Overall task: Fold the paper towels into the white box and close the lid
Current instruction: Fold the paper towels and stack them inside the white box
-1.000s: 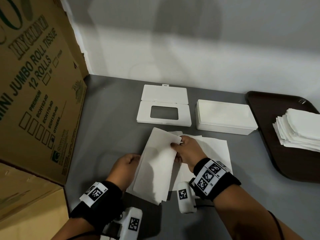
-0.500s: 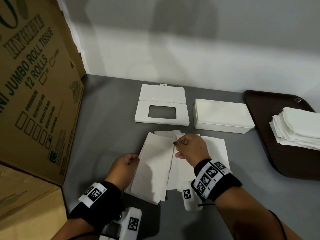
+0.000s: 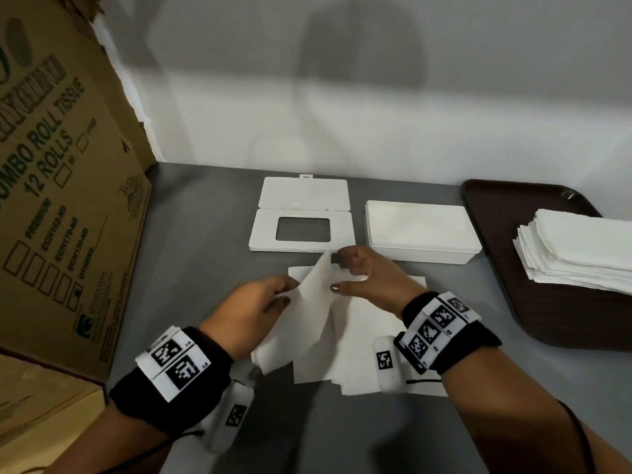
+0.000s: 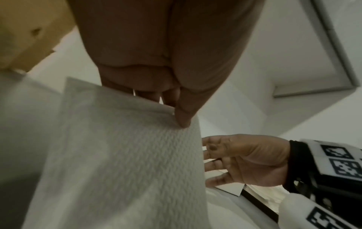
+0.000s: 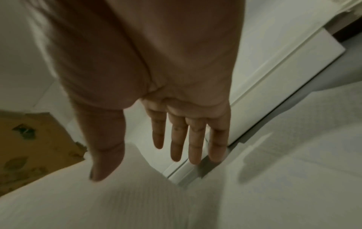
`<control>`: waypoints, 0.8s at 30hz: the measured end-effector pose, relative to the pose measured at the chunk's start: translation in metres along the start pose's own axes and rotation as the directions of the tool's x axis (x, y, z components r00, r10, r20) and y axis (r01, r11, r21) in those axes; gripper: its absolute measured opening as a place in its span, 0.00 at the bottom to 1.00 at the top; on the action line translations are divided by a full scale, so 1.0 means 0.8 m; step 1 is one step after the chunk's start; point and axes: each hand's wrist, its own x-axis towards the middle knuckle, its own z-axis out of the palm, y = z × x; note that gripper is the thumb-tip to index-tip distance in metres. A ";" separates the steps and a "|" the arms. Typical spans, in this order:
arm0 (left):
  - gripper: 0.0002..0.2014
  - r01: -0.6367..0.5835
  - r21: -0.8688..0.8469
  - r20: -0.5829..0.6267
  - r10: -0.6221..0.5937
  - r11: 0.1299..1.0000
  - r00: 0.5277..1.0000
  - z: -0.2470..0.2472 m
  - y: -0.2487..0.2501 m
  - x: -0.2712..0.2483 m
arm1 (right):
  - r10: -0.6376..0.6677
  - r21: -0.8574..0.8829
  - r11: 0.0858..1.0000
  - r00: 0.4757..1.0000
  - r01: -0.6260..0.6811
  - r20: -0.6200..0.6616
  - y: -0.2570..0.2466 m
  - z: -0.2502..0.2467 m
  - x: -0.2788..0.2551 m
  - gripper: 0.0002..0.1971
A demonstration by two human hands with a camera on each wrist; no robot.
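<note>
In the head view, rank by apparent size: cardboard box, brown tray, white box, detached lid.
1. Cardboard box, though nearness inflates it.
2. Brown tray, partly cut off.
3. White box and lid: too alike to rank.

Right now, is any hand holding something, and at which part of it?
The left hand pinches the lifted paper towel at its upper edge, thumb against fingers. The right hand holds nothing; its fingers are straight.
</note>
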 end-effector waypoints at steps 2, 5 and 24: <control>0.12 -0.076 0.037 0.052 0.074 0.996 0.996 -0.008 0.017 0.013 | -0.012 0.093 0.996 0.996 0.005 0.084 0.006 -0.018 -0.002 0.29; 0.13 -0.157 0.056 0.104 0.150 0.986 0.983 -0.010 0.039 0.036 | -0.027 0.236 0.972 0.989 -0.009 0.147 0.014 -0.043 -0.015 0.23; 0.27 0.132 -0.398 0.043 -0.126 0.908 0.991 0.098 0.108 0.156 | 0.125 0.545 0.837 0.950 0.055 -0.288 0.101 -0.219 -0.062 0.14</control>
